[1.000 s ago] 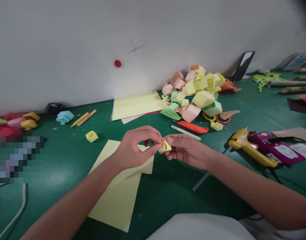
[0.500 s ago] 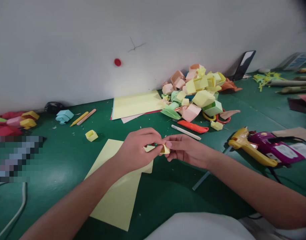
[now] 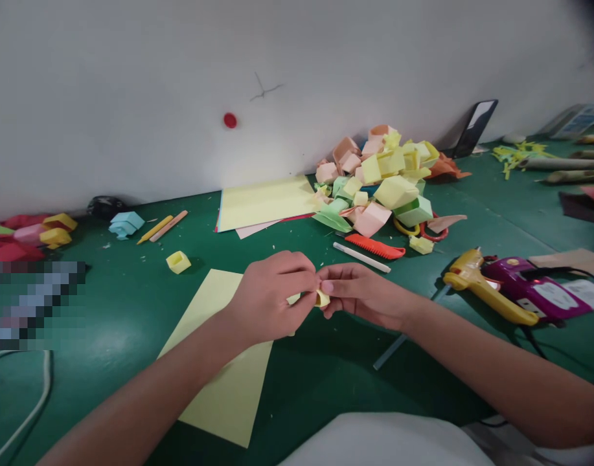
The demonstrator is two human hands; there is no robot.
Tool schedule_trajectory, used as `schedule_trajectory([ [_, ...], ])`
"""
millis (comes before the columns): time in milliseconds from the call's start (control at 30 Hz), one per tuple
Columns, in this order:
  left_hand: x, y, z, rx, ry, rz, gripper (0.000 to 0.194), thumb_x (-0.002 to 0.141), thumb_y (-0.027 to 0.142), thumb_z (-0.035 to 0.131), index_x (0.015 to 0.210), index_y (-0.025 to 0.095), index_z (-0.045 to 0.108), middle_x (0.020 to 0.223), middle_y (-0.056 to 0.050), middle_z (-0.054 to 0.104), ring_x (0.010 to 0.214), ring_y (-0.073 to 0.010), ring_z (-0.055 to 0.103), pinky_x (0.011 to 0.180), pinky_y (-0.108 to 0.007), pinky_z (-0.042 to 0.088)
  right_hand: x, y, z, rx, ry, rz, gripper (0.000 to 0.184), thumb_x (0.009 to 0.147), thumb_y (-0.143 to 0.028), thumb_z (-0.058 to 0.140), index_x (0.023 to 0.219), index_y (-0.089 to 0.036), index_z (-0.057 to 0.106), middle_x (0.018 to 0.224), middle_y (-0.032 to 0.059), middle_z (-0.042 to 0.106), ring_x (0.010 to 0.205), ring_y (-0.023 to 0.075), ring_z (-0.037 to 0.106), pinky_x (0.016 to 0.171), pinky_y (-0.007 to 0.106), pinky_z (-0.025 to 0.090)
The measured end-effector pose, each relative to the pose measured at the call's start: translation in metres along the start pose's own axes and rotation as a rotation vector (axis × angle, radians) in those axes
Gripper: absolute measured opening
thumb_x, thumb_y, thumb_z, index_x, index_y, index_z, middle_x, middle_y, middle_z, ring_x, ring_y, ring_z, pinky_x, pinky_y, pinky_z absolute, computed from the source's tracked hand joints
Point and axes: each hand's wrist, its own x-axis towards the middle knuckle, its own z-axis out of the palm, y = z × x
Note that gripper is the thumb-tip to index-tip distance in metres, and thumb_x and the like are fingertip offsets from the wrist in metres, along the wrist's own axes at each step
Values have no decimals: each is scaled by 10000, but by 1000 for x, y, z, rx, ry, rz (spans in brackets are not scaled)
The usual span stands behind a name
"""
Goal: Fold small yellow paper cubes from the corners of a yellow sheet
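Note:
Between my two hands is a small folded yellow paper box (image 3: 322, 298), partly covered by fingers. My left hand (image 3: 278, 294) pinches its left side with thumb and fingertips. From the right, my right hand (image 3: 359, 291) grips it, the thumb pressed on top. Under my left hand and forearm lies a yellow paper sheet (image 3: 228, 401). A finished-looking small yellow paper box (image 3: 179, 262) sits on the green table, left of the sheet.
A heap of folded paper boxes (image 3: 394, 165) stands by the wall, with an orange cutter (image 3: 377, 246) and a white pen (image 3: 362, 257) before it. At right lies a yellow glue gun (image 3: 491, 288). Stacked paper sheets (image 3: 265, 202) and a phone (image 3: 475, 128) are at the back.
My left fingers have curled closer around the small paper box, and its visible opening has turned and narrowed. The right hand has barely moved.

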Motion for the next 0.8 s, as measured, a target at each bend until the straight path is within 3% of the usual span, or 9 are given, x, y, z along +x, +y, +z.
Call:
schedule_trajectory([
  [133,2,0,-4,-12,-5,36,101,882,155,595,865,200,684,897,-34,710,798,-151,648,719,-280,515,-1,-2,0,10,-5,-4,253,775,-338,838,913,-147,745,796,17,677,675,98,648,662,208,592],
  [367,2,0,-5,35,-34,149,245,922,100,492,754,196,642,831,-39,712,728,-138,625,704,-290,512,0,2,2,22,-24,33,291,772,-355,841,939,-137,746,790,23,684,671,103,651,656,225,596],
  [500,2,-1,-4,6,-14,57,170,914,144,554,810,203,675,873,-33,719,780,-144,642,722,-285,511,-2,0,1,36,-20,27,282,789,-351,828,949,-137,739,798,26,687,675,106,652,659,228,592],
  [633,2,-3,-6,-26,-112,-126,131,861,148,629,914,217,726,982,-28,711,880,-160,663,771,-279,519,-1,-1,0,20,28,18,292,770,-352,842,931,-135,732,805,27,677,677,104,641,651,220,585],
  [700,2,-4,-6,-30,-147,-140,148,858,125,626,890,218,736,956,-17,708,868,-152,661,745,-264,513,-1,0,1,0,35,17,298,765,-346,846,944,-136,734,811,28,675,682,103,632,658,219,587],
  [800,1,-2,-4,-9,-108,-102,155,873,119,614,819,208,730,868,-12,702,817,-147,650,703,-259,498,0,0,1,-18,25,12,297,768,-342,844,960,-142,738,833,32,676,690,104,628,662,225,593],
])
